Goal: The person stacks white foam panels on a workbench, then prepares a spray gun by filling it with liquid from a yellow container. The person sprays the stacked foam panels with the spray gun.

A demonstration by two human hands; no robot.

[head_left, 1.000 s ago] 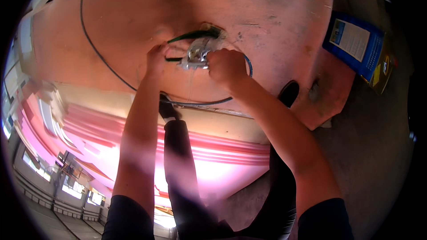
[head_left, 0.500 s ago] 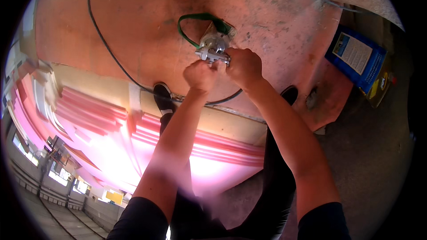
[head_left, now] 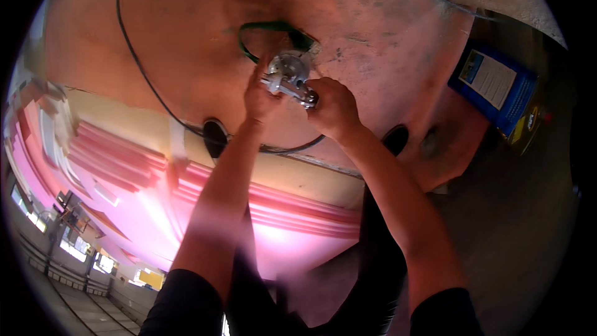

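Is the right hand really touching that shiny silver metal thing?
Touching. The head view shows the curled right hand meeting the lower right end of the silver metal thing, with no gap between them.

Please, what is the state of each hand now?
Left hand: at the silver tool; grip cannot be told.
Right hand: closed on the silver tool.

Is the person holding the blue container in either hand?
No; the left hand and right hand are at the silvery metal tool, while the blue container sits apart at right.
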